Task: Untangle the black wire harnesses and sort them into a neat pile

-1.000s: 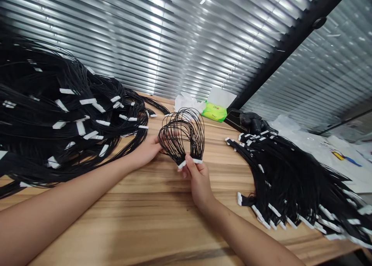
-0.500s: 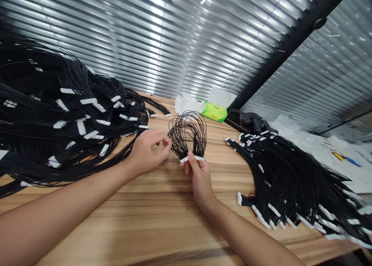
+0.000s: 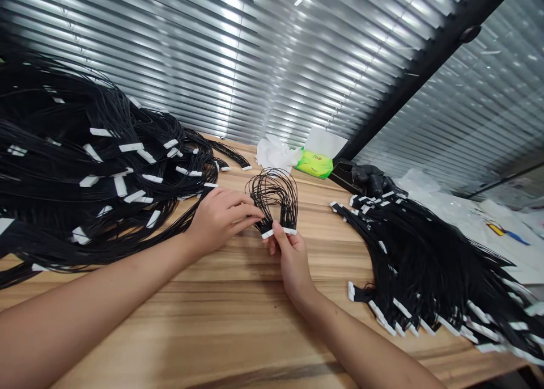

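Note:
A looped wire harness [image 3: 287, 199] of thin black wires stands up above the table, both ends finishing in white connectors. My right hand [image 3: 293, 258] pinches the two white connectors [image 3: 290, 231] side by side, thumb on the near face and fingers behind. From the left, my left hand [image 3: 223, 216] reaches to the harness; its thumb and fingertips come together on the wires just above the left connector. How many wires lie between those fingertips is hidden.
A large heap of black wire harnesses [image 3: 55, 156] with white connectors lies at left. Another pile [image 3: 425, 253] lies at right on the wooden table [image 3: 212, 321]. Behind are crumpled tissue [image 3: 274, 151], a green tissue pack [image 3: 314, 164], a black object [image 3: 369, 179] and blinds [image 3: 191, 54].
My left hand has moved right, from beside the loop onto its wires. The loop has narrowed and dipped slightly. My right hand keeps its hold on the connectors.

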`<action>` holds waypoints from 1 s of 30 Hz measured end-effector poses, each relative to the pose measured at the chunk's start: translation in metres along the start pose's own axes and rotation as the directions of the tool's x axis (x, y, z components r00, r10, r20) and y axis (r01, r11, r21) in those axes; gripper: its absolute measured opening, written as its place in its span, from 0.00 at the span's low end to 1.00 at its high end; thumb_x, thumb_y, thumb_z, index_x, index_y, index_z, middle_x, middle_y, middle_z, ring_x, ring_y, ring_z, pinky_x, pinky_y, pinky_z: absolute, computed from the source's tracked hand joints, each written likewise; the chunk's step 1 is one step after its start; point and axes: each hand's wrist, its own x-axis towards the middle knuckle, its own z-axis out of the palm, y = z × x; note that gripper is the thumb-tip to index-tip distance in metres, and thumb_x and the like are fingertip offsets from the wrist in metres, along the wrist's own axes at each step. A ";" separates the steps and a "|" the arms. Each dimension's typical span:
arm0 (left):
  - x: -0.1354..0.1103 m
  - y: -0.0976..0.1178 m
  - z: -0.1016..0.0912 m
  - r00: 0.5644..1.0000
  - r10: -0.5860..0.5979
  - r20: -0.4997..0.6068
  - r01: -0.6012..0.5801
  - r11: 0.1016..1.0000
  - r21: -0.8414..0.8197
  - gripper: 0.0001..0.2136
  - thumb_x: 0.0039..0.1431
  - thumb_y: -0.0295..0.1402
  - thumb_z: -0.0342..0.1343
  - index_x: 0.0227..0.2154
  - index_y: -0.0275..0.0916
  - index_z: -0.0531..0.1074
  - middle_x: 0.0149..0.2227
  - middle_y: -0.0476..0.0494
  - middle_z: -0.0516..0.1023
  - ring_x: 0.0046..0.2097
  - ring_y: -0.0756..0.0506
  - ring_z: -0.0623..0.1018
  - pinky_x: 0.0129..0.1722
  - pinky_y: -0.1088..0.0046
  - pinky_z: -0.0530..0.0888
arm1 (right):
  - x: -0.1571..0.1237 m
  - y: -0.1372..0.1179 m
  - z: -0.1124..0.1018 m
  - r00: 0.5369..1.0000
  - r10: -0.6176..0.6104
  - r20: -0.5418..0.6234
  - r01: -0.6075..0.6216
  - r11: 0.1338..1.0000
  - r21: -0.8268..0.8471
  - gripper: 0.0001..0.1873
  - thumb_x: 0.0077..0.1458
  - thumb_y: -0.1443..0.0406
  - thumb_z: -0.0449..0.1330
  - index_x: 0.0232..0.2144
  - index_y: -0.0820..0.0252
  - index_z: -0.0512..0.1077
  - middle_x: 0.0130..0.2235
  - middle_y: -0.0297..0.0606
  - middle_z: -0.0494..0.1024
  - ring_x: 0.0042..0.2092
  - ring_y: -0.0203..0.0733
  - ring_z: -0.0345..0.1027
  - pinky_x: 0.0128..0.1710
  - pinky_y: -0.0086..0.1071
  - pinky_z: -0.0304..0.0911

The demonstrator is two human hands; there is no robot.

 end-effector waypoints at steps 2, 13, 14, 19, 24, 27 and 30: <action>0.001 0.000 0.000 1.000 -0.003 0.031 0.002 0.999 0.033 0.08 0.63 0.36 0.53 0.34 0.44 0.76 0.38 0.47 0.78 0.39 0.47 0.74 0.40 0.68 0.62 | 0.000 -0.001 0.000 1.000 0.004 -0.005 -0.004 1.000 0.008 0.22 0.48 0.49 0.62 0.16 0.59 0.66 0.18 0.30 0.65 0.23 0.34 0.53 0.27 0.31 0.53; 0.003 -0.006 0.000 0.976 -0.048 0.212 0.048 0.999 0.007 0.19 0.66 0.39 0.44 0.19 0.38 0.65 0.23 0.49 0.70 0.30 0.48 0.67 0.40 0.67 0.60 | 0.003 -0.001 0.000 0.990 0.136 0.021 -0.137 0.952 0.274 0.19 0.45 0.53 0.66 0.19 0.58 0.66 0.19 0.28 0.65 0.23 0.32 0.50 0.28 0.32 0.53; 0.003 -0.008 0.000 0.976 -0.111 0.188 0.120 0.992 -0.035 0.21 0.67 0.38 0.42 0.18 0.38 0.63 0.21 0.51 0.68 0.28 0.49 0.66 0.39 0.67 0.60 | 0.003 -0.002 0.000 0.985 0.159 0.065 -0.172 0.923 0.344 0.18 0.45 0.54 0.67 0.19 0.57 0.65 0.19 0.27 0.63 0.22 0.32 0.48 0.30 0.32 0.55; 0.004 -0.015 -0.001 0.962 -0.251 0.106 0.269 0.938 -0.219 0.20 0.68 0.34 0.38 0.20 0.38 0.63 0.22 0.50 0.68 0.29 0.50 0.67 0.40 0.69 0.63 | 0.001 -0.010 -0.002 0.938 0.177 0.298 -0.315 0.795 0.519 0.17 0.49 0.56 0.65 0.19 0.57 0.64 0.21 0.25 0.58 0.22 0.31 0.43 0.32 0.33 0.58; 0.006 -0.011 -0.001 0.978 -0.059 0.198 0.127 0.929 -0.348 0.14 0.67 0.34 0.42 0.39 0.39 0.74 0.42 0.44 0.79 0.45 0.46 0.74 0.48 0.68 0.65 | 0.000 -0.015 -0.005 0.914 0.142 0.381 -0.367 0.691 0.622 0.13 0.50 0.57 0.64 0.22 0.55 0.67 0.21 0.25 0.54 0.23 0.33 0.42 0.33 0.33 0.58; 0.005 -0.010 0.001 0.968 -0.099 0.230 0.191 0.886 -0.423 0.17 0.68 0.36 0.40 0.46 0.40 0.74 0.50 0.42 0.76 0.54 0.44 0.71 0.54 0.65 0.63 | -0.002 -0.015 -0.004 0.880 0.119 0.460 -0.412 0.675 0.613 0.11 0.51 0.57 0.65 0.24 0.54 0.69 0.20 0.24 0.51 0.23 0.34 0.41 0.33 0.33 0.57; 0.002 -0.011 0.003 0.950 -0.253 0.181 0.310 0.824 -0.475 0.19 0.68 0.38 0.39 0.40 0.36 0.75 0.46 0.40 0.78 0.54 0.43 0.72 0.55 0.65 0.64 | -0.006 -0.013 -0.002 0.826 0.108 0.553 -0.456 0.704 0.544 0.13 0.51 0.58 0.65 0.22 0.56 0.69 0.18 0.25 0.52 0.23 0.34 0.42 0.33 0.33 0.56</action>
